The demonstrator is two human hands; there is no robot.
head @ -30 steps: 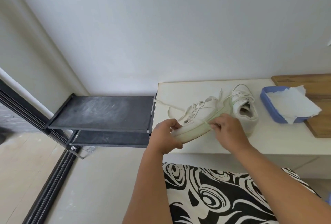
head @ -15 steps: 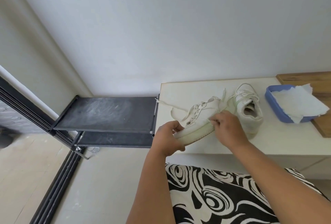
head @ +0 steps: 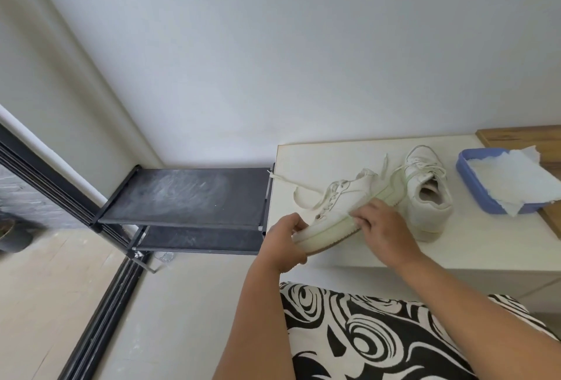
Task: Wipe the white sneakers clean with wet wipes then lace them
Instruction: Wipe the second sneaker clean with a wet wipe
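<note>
A white sneaker (head: pixel 346 203) lies tilted on its side over the white table (head: pixel 473 246), its loose lace (head: pixel 291 182) trailing to the left. My left hand (head: pixel 285 240) grips its toe end. My right hand (head: pixel 385 225) presses its fingers against the sneaker's sole edge near the middle; whether a wipe is under the fingers is hidden. The second white sneaker (head: pixel 425 191) stands upright just right of it, heel toward me. A blue tub (head: pixel 473 191) holds white wipes (head: pixel 522 176) at the table's right.
A dusty black two-tier shoe rack (head: pixel 185 194) stands left of the table against the wall. A wooden board (head: pixel 528 140) lies behind the tub. Black-and-white patterned fabric (head: pixel 379 334) covers my lap below the table edge. A dark sliding-door track (head: pixel 100 319) runs along the floor.
My right hand slid leftward along the sneaker's sole edge toward the toe. My left hand kept its grip on the toe end. The view shifted slightly to the left.
</note>
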